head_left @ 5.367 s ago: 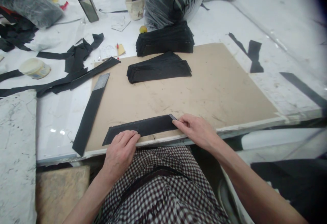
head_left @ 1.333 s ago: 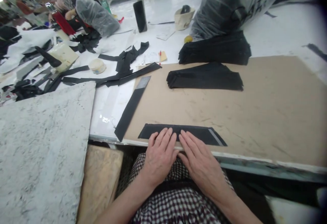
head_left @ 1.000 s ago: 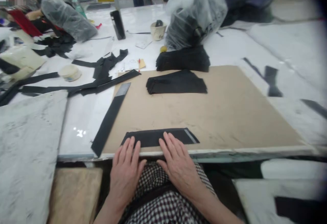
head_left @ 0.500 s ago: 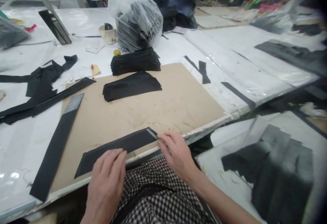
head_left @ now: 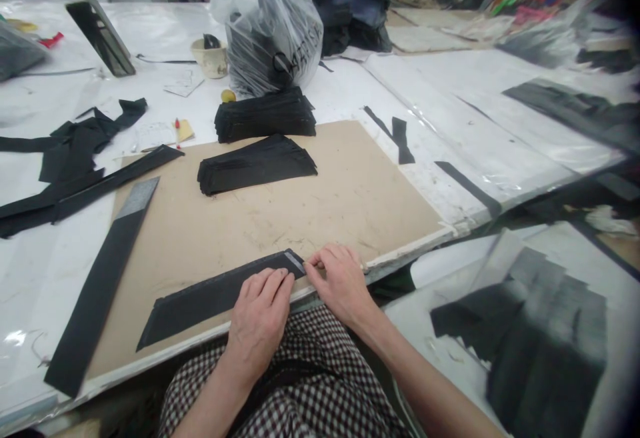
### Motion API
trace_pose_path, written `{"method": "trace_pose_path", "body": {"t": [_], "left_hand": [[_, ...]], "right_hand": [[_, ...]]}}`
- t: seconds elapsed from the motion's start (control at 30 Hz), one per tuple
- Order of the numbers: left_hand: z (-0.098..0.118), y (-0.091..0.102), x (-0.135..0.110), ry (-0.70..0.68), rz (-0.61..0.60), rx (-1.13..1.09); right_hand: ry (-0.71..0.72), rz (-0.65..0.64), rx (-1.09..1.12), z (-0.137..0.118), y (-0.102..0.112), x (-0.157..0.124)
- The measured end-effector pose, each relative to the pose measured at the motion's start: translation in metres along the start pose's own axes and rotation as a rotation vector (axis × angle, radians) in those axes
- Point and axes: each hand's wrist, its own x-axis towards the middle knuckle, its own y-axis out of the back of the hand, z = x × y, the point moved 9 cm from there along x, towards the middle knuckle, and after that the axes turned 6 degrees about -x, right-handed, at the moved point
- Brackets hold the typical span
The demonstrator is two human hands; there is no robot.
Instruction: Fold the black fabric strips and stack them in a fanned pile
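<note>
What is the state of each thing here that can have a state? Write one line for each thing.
Left hand, resting flat on the black strip.
Right hand, beside the strip's end.
Black strip stack, fanned out on the brown board.
Plastic bag, full, standing upright.

Two hands: one left hand (head_left: 257, 328), one right hand (head_left: 337, 285). Under them, one black fabric strip (head_left: 215, 303). Left of the hands, one grey-tipped black strip (head_left: 95, 285). Ahead of the hands: one tan board (head_left: 350, 211), two stacks of black strips (head_left: 255, 166) (head_left: 265, 117), one plastic bag (head_left: 265, 31), one cup (head_left: 211, 59).
</note>
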Motion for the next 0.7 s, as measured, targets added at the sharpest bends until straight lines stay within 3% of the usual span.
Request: {"method": "trace_pose_path", "body": {"t": [0.33,0.7], "left_hand": [[-0.003,0.002,0.003,0.036,0.004,-0.015],[-0.003,-0.004,0.0,-0.002,-0.037,0.018]], "right_hand": [[0.127,0.012,0.098,-0.005,-0.002,0.003],[-0.032,-0.09,0.417,0.008,0.002,0.004]]}}
